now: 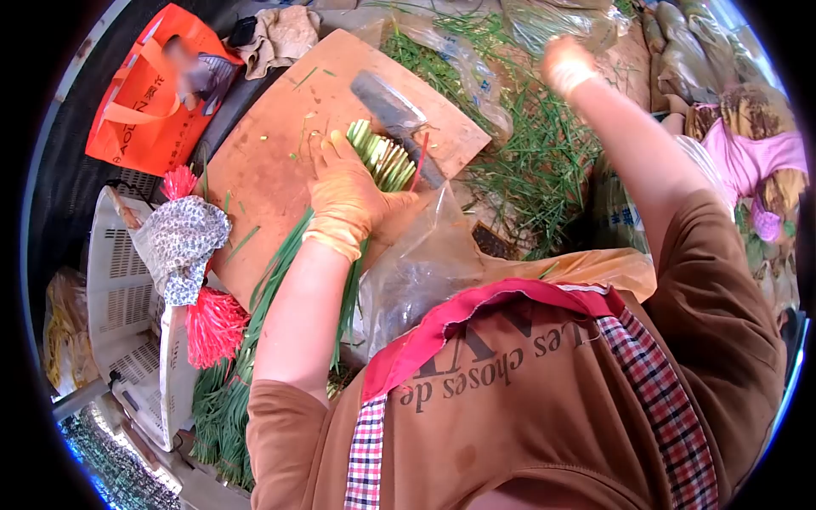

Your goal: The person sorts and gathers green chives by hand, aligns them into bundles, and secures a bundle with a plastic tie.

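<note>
My left hand [348, 191], in a thin orange glove, is wrapped round a bundle of chives [384, 155] lying on the wooden board [255, 178]. The pale cut ends point up and away from me; the long green leaves [285, 263] trail down along my forearm. Beside the ends lies a flat grey blade [387, 100], and a thin red strip [421, 161] is next to them. My right hand [568, 66], gloved too, is raised at the upper right with its fingers curled in, over scattered trimmings. Whatever it may hold is hidden.
Green trimmings [535, 170] cover the ground right of the board, with clear plastic [463, 64] among them. An orange bag [161, 93] stands at the upper left. A white crate [127, 297] and more chives [223, 416] are at my left; wrapped bundles [680, 51] lie upper right.
</note>
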{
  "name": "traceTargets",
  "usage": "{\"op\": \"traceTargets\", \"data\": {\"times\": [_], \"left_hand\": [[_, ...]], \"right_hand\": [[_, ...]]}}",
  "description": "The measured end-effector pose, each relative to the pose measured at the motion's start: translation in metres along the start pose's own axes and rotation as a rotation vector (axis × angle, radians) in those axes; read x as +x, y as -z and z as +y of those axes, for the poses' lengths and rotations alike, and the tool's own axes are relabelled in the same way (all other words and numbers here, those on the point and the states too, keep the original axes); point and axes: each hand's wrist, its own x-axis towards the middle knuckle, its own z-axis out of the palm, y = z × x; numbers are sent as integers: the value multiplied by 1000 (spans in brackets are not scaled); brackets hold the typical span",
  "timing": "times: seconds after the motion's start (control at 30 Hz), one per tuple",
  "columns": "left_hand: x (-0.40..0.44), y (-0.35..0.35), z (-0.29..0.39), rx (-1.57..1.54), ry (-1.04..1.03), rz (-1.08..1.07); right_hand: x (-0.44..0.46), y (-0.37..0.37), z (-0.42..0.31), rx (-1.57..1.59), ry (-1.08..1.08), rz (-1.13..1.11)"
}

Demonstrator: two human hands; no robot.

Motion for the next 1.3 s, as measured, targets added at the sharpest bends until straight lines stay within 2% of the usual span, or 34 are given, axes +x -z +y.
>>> {"op": "traceTargets", "data": {"times": [0.07, 0.1, 0.17, 0.23, 0.27, 0.3, 0.37, 0.43, 0.47, 0.5, 0.57, 0.6, 0.7, 0.73, 0.77, 0.83, 0.93, 1.0, 1.07, 1.1, 1.17, 1.2, 1.23, 1.27, 1.3], "left_hand": [[-7, 2, 21, 78, 96, -45], [-8, 4, 27, 123, 145, -67], [-1, -16, 23, 203, 172, -26], [3, -27, 23, 285, 211, 17], [5, -37, 21, 312, 222, 58], [2, -31, 22, 273, 212, 5], [0, -11, 28, 180, 191, -80], [8, -30, -12, -104, 13, 23], [15, -29, -25, -373, -45, -42], [27, -28, -36, -644, -99, -104], [39, -44, -49, -693, -16, -132], [27, -28, -32, -497, -21, -103], [7, -21, -1, 0, -15, 16], [4, -21, 7, 109, 18, 39], [2, -21, 15, 218, 52, 65], [1, -23, 32, 378, 170, 6], [4, -36, 33, 505, 226, 62], [13, -62, 20, 608, 242, 167], [17, -69, 14, 479, 240, 173], [19, -69, 12, 414, 238, 175], [20, -56, 16, 366, 233, 54], [18, -41, 23, 330, 235, -32], [16, -32, 26, 295, 235, -119], [14, -44, 18, 364, 157, 17], [12, -43, 18, 363, 162, 26]], "right_hand": [[-45, 5, -59, 47, 224, -52], [-65, -5, -88, 384, 336, 18], [-93, -16, -149, 585, 472, -195], [-100, -16, -181, 584, 324, -380], [-100, -18, -187, 603, 337, -388], [-99, -21, -191, 621, 348, -396], [-94, -24, -190, 680, 386, -437], [-91, -30, -179, 772, 434, -527], [-90, -34, -167, 803, 550, -562], [-84, -40, -163, 904, 539, -570], [-77, -56, -161, 1111, 512, -587], [-76, -38, -160, 1146, 334, -806], [-80, -27, -170, 1173, 267, -782], [-85, -23, -180, 802, 469, -526], [-89, -19, -186, 730, 403, -480], [-92, -9, -189, 627, 341, -533], [-93, -6, -180, 583, 332, -522], [-93, -1, -161, 757, 278, -480], [-97, 19, -138, 700, 370, -261], [-102, 30, -127, 790, 386, -278], [-111, 45, -113, 962, 427, -314], [-117, 49, -121, 969, 526, -102], [-120, 56, -122, 1003, 510, -311], [-126, 62, -121, 1033, 488, -521], [-137, 79, -118, 1056, 461, -730]]}}
